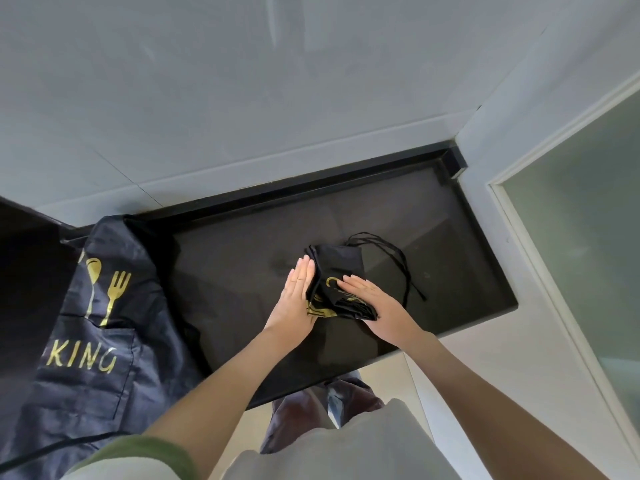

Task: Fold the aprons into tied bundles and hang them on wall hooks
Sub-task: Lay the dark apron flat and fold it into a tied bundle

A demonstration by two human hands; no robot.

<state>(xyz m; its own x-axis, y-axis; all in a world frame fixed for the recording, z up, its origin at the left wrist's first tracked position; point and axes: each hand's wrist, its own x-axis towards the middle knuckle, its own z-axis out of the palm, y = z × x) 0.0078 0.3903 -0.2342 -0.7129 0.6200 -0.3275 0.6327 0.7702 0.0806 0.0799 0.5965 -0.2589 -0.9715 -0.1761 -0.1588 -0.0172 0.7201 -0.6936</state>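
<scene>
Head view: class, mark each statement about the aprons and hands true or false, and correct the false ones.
1. The folded apron lies on the dark counter. True.
2. The right hand grips the strings. False: it lies flat on the folded apron, and the strings trail loose on the counter to its right.
3. The left hand is flat, with straight fingers, against the folded apron's left edge. True.
4. The second apron is folded too. False: it lies spread out at the left, its gold print showing.

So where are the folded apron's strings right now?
In the head view, the strings trail on the dark counter, right of the folded apron.
</scene>
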